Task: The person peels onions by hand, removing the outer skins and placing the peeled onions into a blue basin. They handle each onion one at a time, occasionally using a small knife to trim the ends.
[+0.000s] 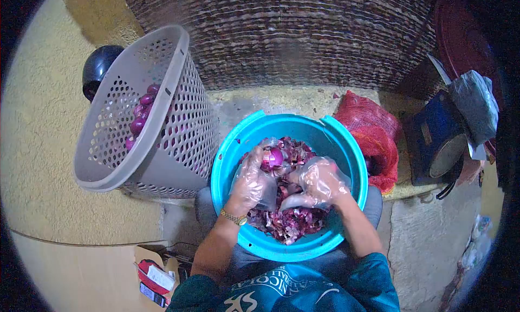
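Observation:
Both hands wear clear plastic gloves and are over a turquoise basin (pixel 224 152) resting on my lap. My left hand (pixel 253 183) is closed around a shiny purple-red onion (pixel 273 158), held near its fingertips. Opposite it, my right hand (pixel 320 183) is above the peelings, thumb apart from the other fingers. I see nothing in its grasp, though its palm side is hidden. Loose, dry onion skins (pixel 287 225) in purple and pale tones fill the bottom of the basin around both hands.
To the left, a tilted grey perforated basket (pixel 187 117) holds several peeled onions (pixel 142 114). A red mesh sack (pixel 368 128) stands right of the basin, beside a blue weighing scale (pixel 433 139). A phone (pixel 153 294) lies at lower left. A ridged wall (pixel 303 41) rises behind.

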The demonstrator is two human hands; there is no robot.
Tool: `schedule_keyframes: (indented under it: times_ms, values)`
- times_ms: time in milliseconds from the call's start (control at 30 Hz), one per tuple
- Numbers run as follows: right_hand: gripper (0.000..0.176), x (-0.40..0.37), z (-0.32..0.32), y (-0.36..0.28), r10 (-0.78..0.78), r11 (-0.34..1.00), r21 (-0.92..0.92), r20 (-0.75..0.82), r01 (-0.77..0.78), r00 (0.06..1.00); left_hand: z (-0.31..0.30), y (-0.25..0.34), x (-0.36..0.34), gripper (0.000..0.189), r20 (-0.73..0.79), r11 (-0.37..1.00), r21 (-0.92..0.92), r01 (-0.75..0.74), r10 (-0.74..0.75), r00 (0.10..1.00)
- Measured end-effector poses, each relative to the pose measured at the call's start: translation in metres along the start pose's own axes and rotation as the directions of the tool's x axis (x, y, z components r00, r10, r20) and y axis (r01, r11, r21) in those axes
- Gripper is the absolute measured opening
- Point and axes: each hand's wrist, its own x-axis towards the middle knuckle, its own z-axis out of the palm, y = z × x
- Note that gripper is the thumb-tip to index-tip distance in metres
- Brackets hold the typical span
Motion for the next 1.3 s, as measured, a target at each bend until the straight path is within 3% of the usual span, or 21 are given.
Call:
schedule_keyframes:
  times_ms: [100,267,367,467,600,700,767,800,833,867,900,967,1000,1067,1200,1233,1267,1300]
  values:
    - [0.049,0.0,0.0,0.001,0.105,0.995,0.008,-0.068,-0.104,0.992,0.005,0.004,-0.002,0.048,0.023,0.991,-0.115,0.072,-0.07,0.997]
    - [0.057,-0.003,0.009,0.014,0.076,0.995,-0.056,-0.09,-0.081,0.993,0.0,0.001,0.0,0.054,0.032,0.973,-0.191,0.131,-0.128,0.991]
    - [0.055,-0.003,0.006,0.011,0.074,0.997,-0.02,-0.22,-0.08,0.973,0.0,0.003,-0.003,0.052,0.097,0.962,-0.217,0.166,-0.148,0.984]
    - [0.055,0.001,0.007,0.005,0.13,0.988,0.138,-0.486,-0.07,0.864,0.009,0.005,-0.006,0.056,0.082,0.983,-0.05,0.178,-0.174,0.981]
    - [0.056,0.003,0.008,0.006,0.13,0.987,0.149,-0.514,-0.061,0.848,0.012,0.0,-0.009,0.057,0.11,0.984,-0.036,0.177,-0.172,0.979]
    - [0.056,0.002,0.007,0.004,0.101,0.995,0.065,-0.443,-0.081,0.891,-0.003,-0.011,-0.007,0.057,0.076,0.981,0.086,0.172,-0.179,0.981]
    - [0.056,0.004,0.01,0.002,0.086,0.995,0.09,-0.489,-0.049,0.868,-0.024,-0.029,-0.006,0.056,0.086,0.883,0.465,-0.062,0.025,0.996]
    - [0.056,0.004,0.01,0.001,0.086,0.995,0.09,-0.489,-0.049,0.868,-0.016,-0.022,-0.006,0.056,0.086,0.883,0.465,-0.063,0.025,0.996]
    - [0.055,0.004,0.009,-0.001,0.122,0.991,0.112,-0.477,-0.078,0.871,-0.002,-0.009,-0.007,0.048,0.041,0.973,0.21,0.099,-0.11,0.993]
    - [0.056,0.004,0.008,-0.002,0.157,0.985,0.134,-0.464,-0.106,0.872,0.005,-0.002,-0.008,0.049,0.035,0.966,-0.064,0.251,-0.249,0.968]
    - [0.056,0.004,0.007,-0.003,0.156,0.985,0.134,-0.464,-0.106,0.872,-0.005,-0.006,-0.004,0.049,0.035,0.966,-0.064,0.251,-0.249,0.968]
    - [0.054,0.004,0.006,-0.004,0.166,0.985,0.123,-0.434,-0.124,0.885,-0.035,-0.022,0.005,0.056,0.166,0.967,0.128,0.219,-0.239,0.957]
    - [0.054,0.004,0.007,-0.003,0.167,0.984,0.123,-0.434,-0.125,0.885,-0.036,-0.026,0.005,0.056,0.166,0.967,0.129,0.22,-0.24,0.957]
    - [0.051,0.005,0.009,-0.001,0.167,0.985,0.107,-0.419,-0.135,0.893,-0.036,-0.035,0.003,0.053,0.221,0.873,0.467,-0.141,0.039,0.974]
    - [0.05,0.002,0.009,-0.001,0.184,0.982,0.025,-0.345,-0.187,0.92,-0.016,-0.019,-0.005,0.045,0.192,0.859,0.476,-0.19,0.109,0.975]
    - [0.05,0.002,0.007,0.0,0.182,0.982,0.021,-0.331,-0.186,0.926,-0.007,-0.009,-0.007,0.043,0.15,0.969,0.249,-0.014,-0.025,0.988]
    - [0.049,0.001,0.006,0.0,0.18,0.983,0.016,-0.316,-0.184,0.932,0.0,-0.002,-0.009,0.042,0.142,0.986,-0.001,0.167,-0.165,0.976]
    - [0.049,0.001,0.007,0.001,0.18,0.983,0.016,-0.316,-0.184,0.932,0.006,0.001,-0.01,0.042,0.142,0.986,-0.001,0.167,-0.165,0.976]
